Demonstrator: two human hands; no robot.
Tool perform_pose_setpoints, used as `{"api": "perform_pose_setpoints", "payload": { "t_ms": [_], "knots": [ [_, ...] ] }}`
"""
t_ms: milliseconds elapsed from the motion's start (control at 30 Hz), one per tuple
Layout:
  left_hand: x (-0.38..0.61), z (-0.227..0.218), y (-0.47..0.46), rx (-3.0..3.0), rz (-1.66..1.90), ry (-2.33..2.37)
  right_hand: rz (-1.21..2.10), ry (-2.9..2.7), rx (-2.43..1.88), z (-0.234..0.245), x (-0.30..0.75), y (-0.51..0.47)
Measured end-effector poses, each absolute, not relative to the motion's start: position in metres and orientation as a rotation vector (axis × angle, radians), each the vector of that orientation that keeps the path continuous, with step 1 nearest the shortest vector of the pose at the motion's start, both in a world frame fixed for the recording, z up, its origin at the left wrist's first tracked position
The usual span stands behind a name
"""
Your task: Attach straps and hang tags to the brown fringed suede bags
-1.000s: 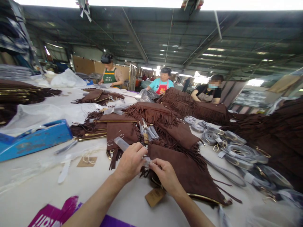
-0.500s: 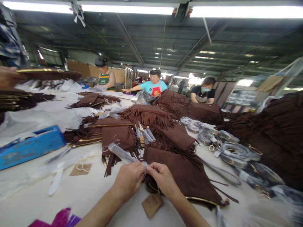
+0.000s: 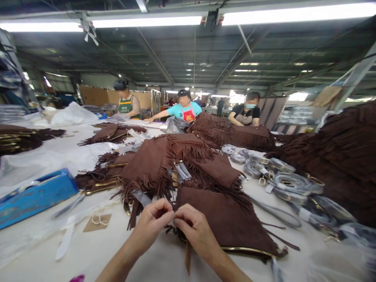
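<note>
My left hand [image 3: 155, 221] and my right hand [image 3: 194, 227] meet fingertip to fingertip at the left edge of a dark brown fringed bag [image 3: 220, 217]. Both are closed in a pinch; what sits between the fingertips is too small to make out. Below my right hand a brown card tag [image 3: 187, 258] hangs almost edge-on. The bag lies flat, its gold zipper [image 3: 249, 249] along the near side. Just beyond my left hand, a plastic-wrapped strip [image 3: 142, 197] shows partly under another fringed bag [image 3: 147, 160].
A blue tape dispenser [image 3: 38, 196], a loose card tag [image 3: 97, 222] and a white plastic strip [image 3: 65, 241] lie left. Plastic-wrapped straps [image 3: 289, 188] are on the right, before a tall brown fringed pile [image 3: 340, 168]. Several people work across the table.
A fringed bag now lies on the pile ahead, covering part of the wrapped strip. The bag and another person's hand at far left are gone. The hanging tag has turned edge-on.
</note>
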State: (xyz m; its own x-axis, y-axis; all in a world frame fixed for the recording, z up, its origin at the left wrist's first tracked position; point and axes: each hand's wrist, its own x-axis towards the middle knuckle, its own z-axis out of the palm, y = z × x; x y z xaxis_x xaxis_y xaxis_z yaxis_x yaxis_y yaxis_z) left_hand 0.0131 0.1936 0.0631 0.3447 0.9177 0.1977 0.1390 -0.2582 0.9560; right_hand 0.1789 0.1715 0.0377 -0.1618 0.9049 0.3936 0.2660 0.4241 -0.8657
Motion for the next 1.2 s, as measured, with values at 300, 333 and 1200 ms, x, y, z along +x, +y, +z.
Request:
{"api": "perform_pose_setpoints", "payload": {
  "t_ms": [300, 333, 1200],
  "knots": [
    [0.017, 0.053, 0.197, 1.606, 0.988, 0.925, 0.936, -1.504, -1.095, 0.03, 0.184, 0.176],
    [0.017, 0.051, 0.198, 1.65, 1.004, 0.942, 0.944, -1.495, -1.094, 0.029, 0.184, 0.177],
    [0.019, 0.039, 0.196, 1.923, 1.003, 1.11, 0.901, -1.535, -1.158, 0.031, 0.186, 0.175]
  ]
}}
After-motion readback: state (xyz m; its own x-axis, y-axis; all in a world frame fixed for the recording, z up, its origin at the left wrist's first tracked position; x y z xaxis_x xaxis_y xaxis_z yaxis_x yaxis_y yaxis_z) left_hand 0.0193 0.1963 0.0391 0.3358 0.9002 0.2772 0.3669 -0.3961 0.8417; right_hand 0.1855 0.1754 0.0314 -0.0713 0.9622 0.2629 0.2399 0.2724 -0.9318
